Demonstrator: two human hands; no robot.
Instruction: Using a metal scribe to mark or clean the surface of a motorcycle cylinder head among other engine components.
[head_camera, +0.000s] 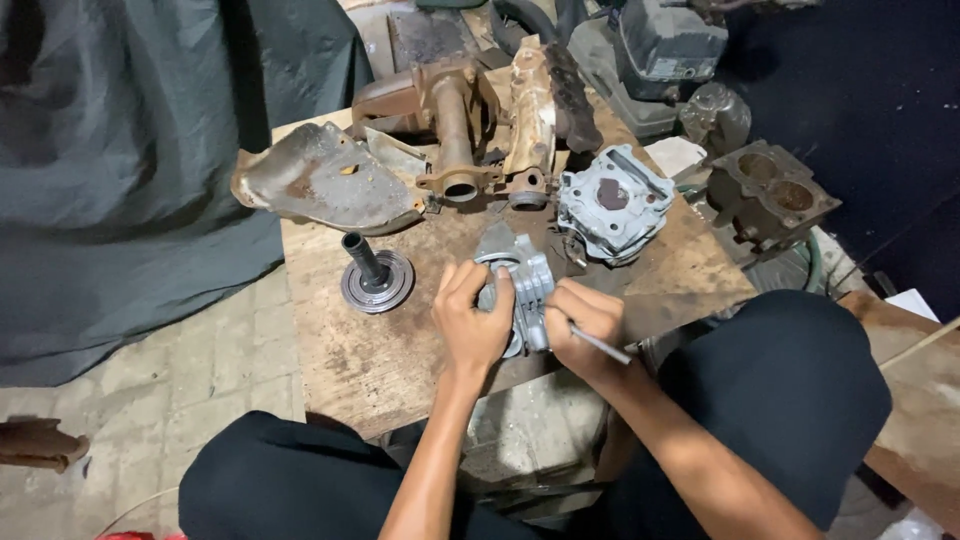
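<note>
A worn wooden board (350, 350) is serving as the bench, lying over a paved floor (150, 400). Resting on it are a finned engine cylinder (520, 285), a grey cylinder head (615, 205), rusty pipe castings (455, 130), a dented metal cover (320, 180) and what is perhaps a flanged hub (375, 275).

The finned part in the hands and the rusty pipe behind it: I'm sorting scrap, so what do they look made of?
The finned engine cylinder looks like cast aluminium: pale grey, matte, no rust. The rusty pipe looks like iron or steel, since brown rust covers it. The left hand steadies the cylinder; the right hand holds a thin metal tool.
</note>
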